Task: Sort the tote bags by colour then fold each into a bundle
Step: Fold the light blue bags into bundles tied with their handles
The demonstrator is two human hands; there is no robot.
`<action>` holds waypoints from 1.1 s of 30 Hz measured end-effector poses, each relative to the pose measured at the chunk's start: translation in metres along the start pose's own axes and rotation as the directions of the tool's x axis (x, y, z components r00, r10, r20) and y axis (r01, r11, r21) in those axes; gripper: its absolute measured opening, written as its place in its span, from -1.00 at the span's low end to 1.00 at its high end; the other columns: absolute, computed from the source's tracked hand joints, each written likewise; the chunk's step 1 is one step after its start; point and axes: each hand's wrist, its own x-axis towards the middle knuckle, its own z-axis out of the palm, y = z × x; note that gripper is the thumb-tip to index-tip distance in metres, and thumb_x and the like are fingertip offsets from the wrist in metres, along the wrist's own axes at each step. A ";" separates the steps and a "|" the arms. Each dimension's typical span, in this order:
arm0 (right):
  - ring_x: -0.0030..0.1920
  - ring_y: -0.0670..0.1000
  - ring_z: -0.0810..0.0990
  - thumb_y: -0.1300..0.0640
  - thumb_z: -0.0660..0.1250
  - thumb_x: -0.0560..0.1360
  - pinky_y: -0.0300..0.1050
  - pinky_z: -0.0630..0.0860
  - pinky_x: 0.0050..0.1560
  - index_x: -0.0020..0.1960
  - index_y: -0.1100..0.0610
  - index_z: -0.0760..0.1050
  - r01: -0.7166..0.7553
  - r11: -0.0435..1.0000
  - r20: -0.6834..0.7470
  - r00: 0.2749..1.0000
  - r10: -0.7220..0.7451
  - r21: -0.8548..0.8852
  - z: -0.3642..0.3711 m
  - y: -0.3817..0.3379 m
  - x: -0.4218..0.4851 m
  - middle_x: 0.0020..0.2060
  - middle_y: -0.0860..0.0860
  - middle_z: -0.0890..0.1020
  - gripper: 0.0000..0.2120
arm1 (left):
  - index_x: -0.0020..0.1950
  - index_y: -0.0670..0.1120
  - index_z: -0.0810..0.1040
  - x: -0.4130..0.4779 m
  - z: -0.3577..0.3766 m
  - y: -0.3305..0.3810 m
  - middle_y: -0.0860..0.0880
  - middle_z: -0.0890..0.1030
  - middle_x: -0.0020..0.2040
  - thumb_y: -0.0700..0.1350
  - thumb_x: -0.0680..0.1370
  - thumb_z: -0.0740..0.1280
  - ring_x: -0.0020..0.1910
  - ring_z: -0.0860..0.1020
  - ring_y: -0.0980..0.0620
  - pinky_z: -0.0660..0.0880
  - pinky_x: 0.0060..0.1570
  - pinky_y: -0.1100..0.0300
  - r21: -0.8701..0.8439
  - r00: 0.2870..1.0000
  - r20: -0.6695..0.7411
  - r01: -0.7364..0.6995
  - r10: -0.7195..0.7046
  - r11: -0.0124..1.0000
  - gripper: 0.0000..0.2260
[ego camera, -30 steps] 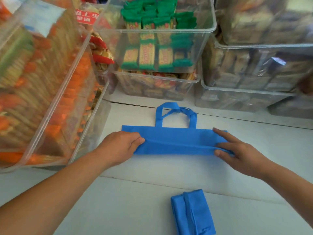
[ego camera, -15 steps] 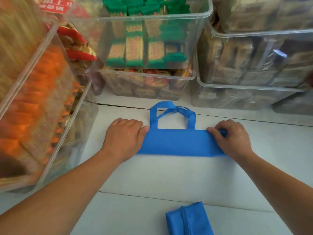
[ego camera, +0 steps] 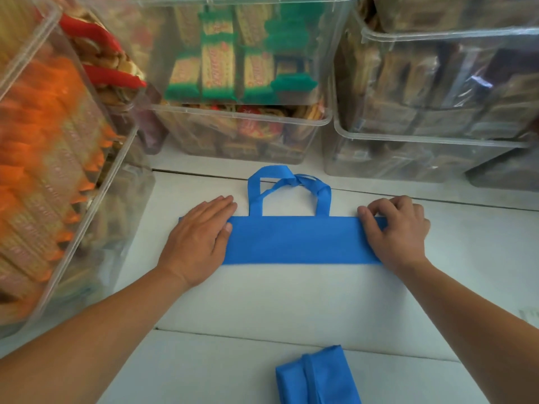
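A blue tote bag (ego camera: pixel 294 240) lies on the white table, folded into a long flat strip. Its two handles (ego camera: pixel 288 185) stick out toward the bins. My left hand (ego camera: pixel 198 240) presses flat on the strip's left end, fingers straight. At the strip's right end, my right hand (ego camera: pixel 399 228) has bent fingers over the top corner and the thumb against the upper edge. A second blue tote bag (ego camera: pixel 318 377), folded into a bundle, lies at the near edge of the table, partly cut off by the frame.
Clear plastic bins of packaged snacks stand stacked along the back (ego camera: pixel 242 83) and right (ego camera: pixel 437 112). A tall bin of orange packs (ego camera: pixel 52 158) leans in on the left. Bare white table (ego camera: pixel 291 301) lies between the strip and the bundle.
The bag's lower flap was folded up into a narrower strip. Both hands slid to its ends, the left now flat, the right curled over the corner. The view moved closer.
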 end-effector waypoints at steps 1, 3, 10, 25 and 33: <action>0.14 0.14 0.38 -0.17 0.35 0.57 -0.01 0.18 0.12 -0.09 -0.06 0.58 -0.007 1.000 0.019 1.000 0.007 -0.005 -0.001 -0.002 0.000 -0.02 -0.05 0.42 -0.80 | 0.54 -0.05 0.44 -0.005 0.002 -0.001 0.05 0.38 0.57 0.09 0.69 0.00 0.56 0.31 0.07 0.13 0.59 0.11 -0.009 1.000 -0.018 0.013 -0.013 1.000 -0.50; 0.14 0.16 0.39 -0.21 0.32 0.57 0.04 0.22 0.14 -0.09 -0.06 0.58 -0.012 0.997 0.057 0.998 0.017 -0.073 -0.005 -0.006 0.001 -0.01 -0.02 0.43 -0.77 | 0.54 -0.05 0.43 -0.015 0.004 -0.001 0.05 0.36 0.58 0.10 0.69 0.01 0.57 0.30 0.08 0.13 0.59 0.10 0.003 1.000 0.002 0.006 -0.006 1.000 -0.50; 0.54 0.25 0.23 -0.12 0.19 0.61 0.23 0.01 0.53 0.46 0.07 0.46 0.213 0.957 -0.057 0.972 -0.228 -0.195 -0.014 -0.066 -0.055 0.54 0.19 0.32 -0.51 | 0.54 -0.08 0.44 -0.043 0.010 0.020 -0.01 0.37 0.57 0.04 0.69 0.01 0.57 0.32 0.01 0.16 0.53 0.07 0.131 0.999 -0.010 0.046 -0.045 0.990 -0.51; 0.61 0.07 -0.39 -0.55 -0.17 0.50 0.19 -0.31 0.59 0.63 -0.24 -0.28 0.249 0.933 0.466 0.879 -0.105 -0.261 0.025 -0.091 -0.073 0.63 -0.06 -0.34 -0.19 | 0.10 0.14 0.44 -0.064 -0.034 0.031 0.16 0.51 -0.02 0.44 0.40 0.40 0.06 0.52 0.05 0.38 0.16 0.04 0.022 0.859 0.218 0.471 -0.464 0.882 -0.52; 0.56 0.20 0.02 -0.63 -0.18 0.42 0.26 -0.09 0.57 0.60 -0.34 -0.05 0.253 0.899 0.361 0.925 -0.116 -0.359 0.028 -0.117 -0.076 0.53 0.06 0.14 -0.18 | -0.15 0.00 0.43 -0.076 -0.075 0.045 0.10 0.48 -0.13 0.19 0.57 0.38 -0.14 0.48 0.04 0.43 -0.10 0.10 -0.230 0.862 0.346 0.462 -0.371 0.857 -0.70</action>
